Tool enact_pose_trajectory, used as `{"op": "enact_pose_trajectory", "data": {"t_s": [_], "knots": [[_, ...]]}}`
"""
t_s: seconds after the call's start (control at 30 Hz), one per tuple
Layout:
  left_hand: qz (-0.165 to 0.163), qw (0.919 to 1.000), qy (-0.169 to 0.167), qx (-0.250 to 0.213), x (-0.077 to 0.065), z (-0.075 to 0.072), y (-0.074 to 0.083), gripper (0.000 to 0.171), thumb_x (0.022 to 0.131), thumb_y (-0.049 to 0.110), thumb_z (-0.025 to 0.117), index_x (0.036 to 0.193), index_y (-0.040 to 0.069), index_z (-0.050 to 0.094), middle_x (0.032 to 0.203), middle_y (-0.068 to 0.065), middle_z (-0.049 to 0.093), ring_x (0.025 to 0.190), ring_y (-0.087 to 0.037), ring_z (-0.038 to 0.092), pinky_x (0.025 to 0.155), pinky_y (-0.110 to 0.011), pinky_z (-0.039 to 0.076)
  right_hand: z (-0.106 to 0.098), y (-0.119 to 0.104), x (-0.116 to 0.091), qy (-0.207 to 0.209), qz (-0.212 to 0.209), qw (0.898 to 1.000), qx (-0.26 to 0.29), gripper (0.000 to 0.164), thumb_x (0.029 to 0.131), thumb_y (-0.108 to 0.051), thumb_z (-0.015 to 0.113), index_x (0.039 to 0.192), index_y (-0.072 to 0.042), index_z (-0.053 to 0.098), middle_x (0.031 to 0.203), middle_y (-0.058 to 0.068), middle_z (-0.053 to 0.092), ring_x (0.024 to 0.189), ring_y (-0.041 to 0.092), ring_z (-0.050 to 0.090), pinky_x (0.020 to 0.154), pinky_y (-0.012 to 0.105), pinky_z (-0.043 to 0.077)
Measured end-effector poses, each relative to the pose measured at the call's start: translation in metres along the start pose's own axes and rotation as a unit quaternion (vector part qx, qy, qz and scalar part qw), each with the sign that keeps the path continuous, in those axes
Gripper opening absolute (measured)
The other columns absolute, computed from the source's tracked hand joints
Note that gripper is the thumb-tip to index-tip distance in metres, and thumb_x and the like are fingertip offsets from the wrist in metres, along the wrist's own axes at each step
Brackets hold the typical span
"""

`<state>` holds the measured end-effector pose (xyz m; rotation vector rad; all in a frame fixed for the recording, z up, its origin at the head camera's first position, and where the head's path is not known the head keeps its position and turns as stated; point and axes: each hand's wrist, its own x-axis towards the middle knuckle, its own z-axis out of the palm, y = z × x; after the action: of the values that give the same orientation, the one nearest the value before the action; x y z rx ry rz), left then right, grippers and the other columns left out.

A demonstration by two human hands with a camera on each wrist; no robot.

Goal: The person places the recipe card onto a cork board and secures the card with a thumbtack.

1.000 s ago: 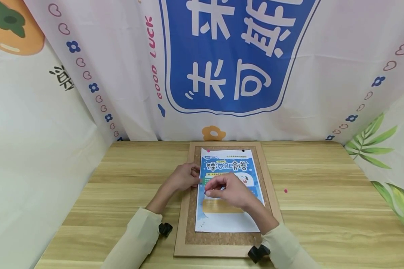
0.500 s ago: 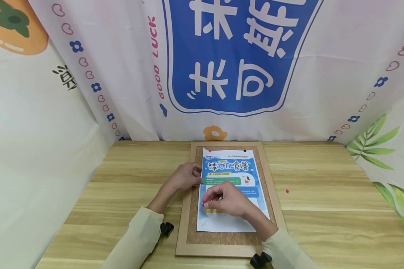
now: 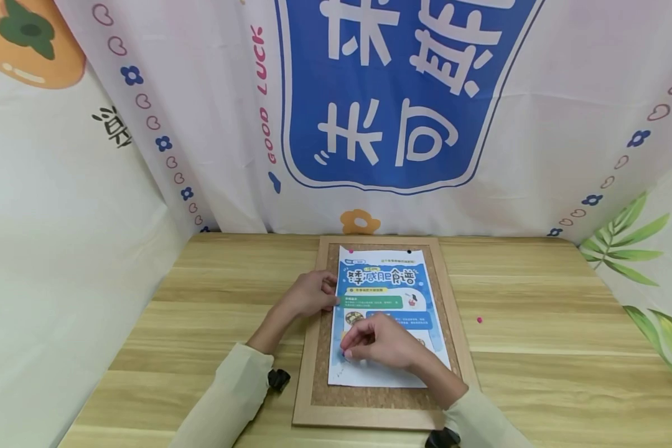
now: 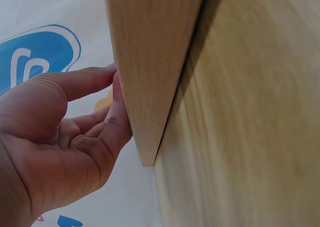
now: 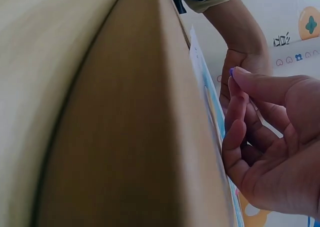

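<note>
A printed poster (image 3: pixel 381 292) lies on a wood-framed cork board (image 3: pixel 369 396). At its top corners sit a pink push pin (image 3: pixel 351 251) and a black push pin (image 3: pixel 409 252). My right hand (image 3: pixel 383 342) pinches a small purple push pin (image 5: pixel 231 72) between thumb and forefinger, over the poster's lower left part. My left hand (image 3: pixel 312 294) rests at the board's left side, fingertips at the poster's left edge. In the left wrist view the frame rail (image 4: pixel 150 67) hides those fingertips, so whether they pinch the paper is unclear.
A loose pink push pin (image 3: pixel 479 320) lies on the wooden table (image 3: pixel 537 373), right of the board. Behind the table hangs a printed cloth (image 3: pixel 229 124). Black straps with a mount (image 3: pixel 279 380) sit at both sleeves.
My right hand has moved down the poster toward its lower left with the purple push pin, uncovering the green and blue printed bands. The left hand has stayed at the left edge.
</note>
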<state>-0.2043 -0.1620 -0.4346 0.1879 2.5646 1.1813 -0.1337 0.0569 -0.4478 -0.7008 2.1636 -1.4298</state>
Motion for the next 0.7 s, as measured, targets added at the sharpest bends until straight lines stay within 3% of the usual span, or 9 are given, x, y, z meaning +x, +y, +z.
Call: {"op": "enact_pose_trajectory", "data": {"t_s": [0.3, 0.7], "knots": [[-0.004, 1.0000, 0.000, -0.004, 0.0000, 0.0012, 0.0000, 0.041, 0.095, 0.005, 0.078, 0.134, -0.001, 0.066, 0.101, -0.012, 0.078, 0.078, -0.018, 0.074, 0.069, -0.026, 0.058, 0.0057, 0.0005, -0.0011, -0.029, -0.020, 0.999, -0.009, 0.004, 0.092, -0.004, 0.082, 0.095, -0.006, 0.082, 0.089, 0.007, 0.080, 0.077, 0.008, 0.069, 0.071, 0.020, 0.055], [0.006, 1.0000, 0.004, -0.005, -0.0007, -0.0005, 0.0013, 0.039, 0.094, 0.004, 0.079, 0.131, -0.002, 0.067, 0.098, -0.011, 0.079, 0.075, -0.016, 0.073, 0.068, -0.025, 0.057, 0.0099, -0.0068, 0.0013, -0.057, -0.026, 0.995, -0.078, 0.005, 0.091, -0.006, 0.083, 0.091, -0.011, 0.083, 0.079, -0.003, 0.077, 0.070, 0.002, 0.066, 0.067, 0.018, 0.054]]}}
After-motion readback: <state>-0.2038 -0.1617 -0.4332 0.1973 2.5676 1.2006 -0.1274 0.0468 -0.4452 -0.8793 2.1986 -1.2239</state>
